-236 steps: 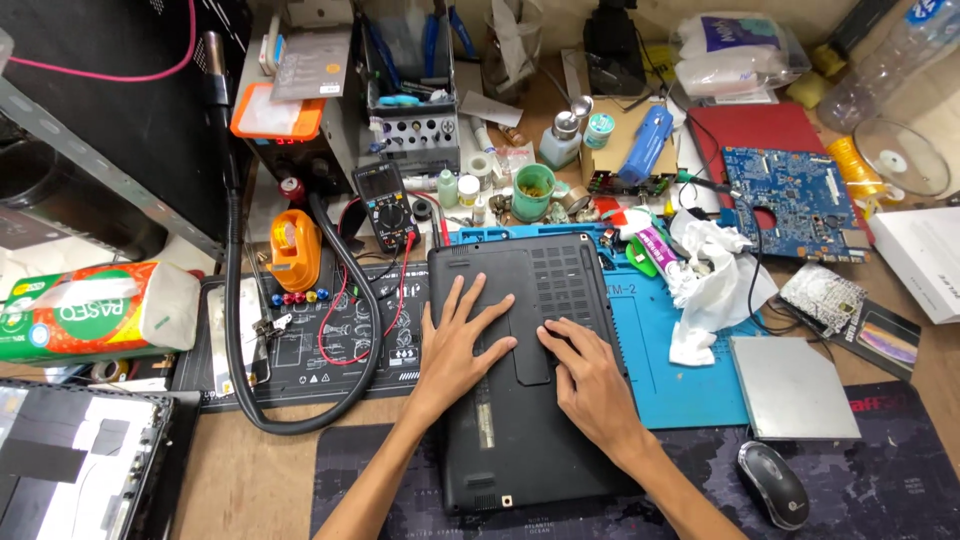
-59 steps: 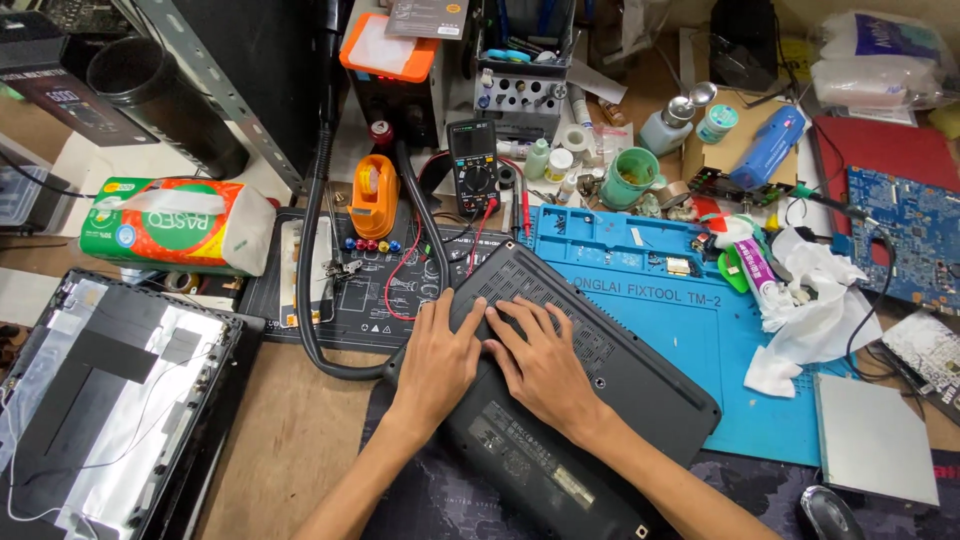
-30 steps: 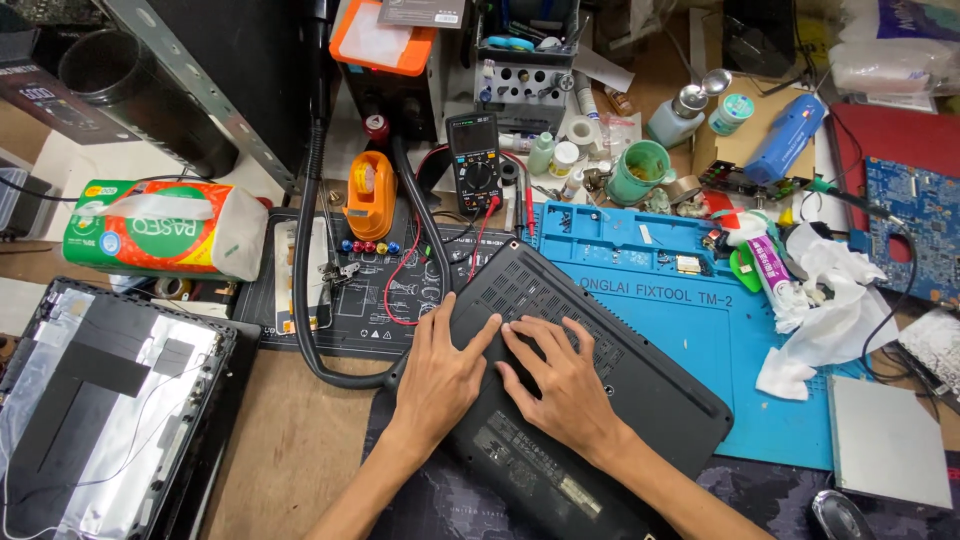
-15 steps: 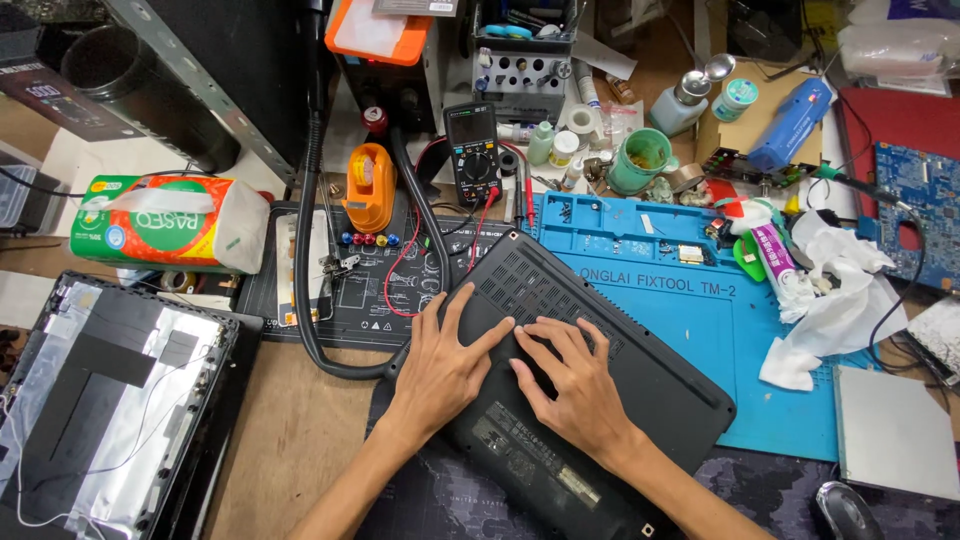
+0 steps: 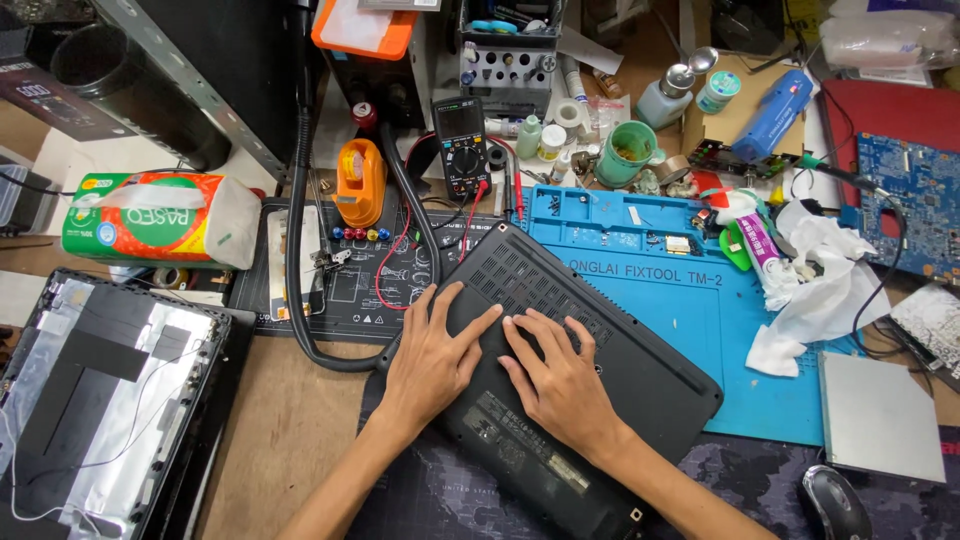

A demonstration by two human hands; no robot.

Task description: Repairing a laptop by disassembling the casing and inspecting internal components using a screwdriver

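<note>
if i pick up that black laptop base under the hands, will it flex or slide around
The laptop base is a flat, hard-looking shell, so it will probably stay stiff and not droop. It lies partly on the blue mat, which may grip it somewhat. The left hand and right hand both rest flat on it, so two hands seem sensible.

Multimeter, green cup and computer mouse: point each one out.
multimeter (image 5: 462, 146), head view, on its black body below the screen.
green cup (image 5: 630, 152), head view, on its open top.
computer mouse (image 5: 835, 502), head view, on its dark back.
</note>
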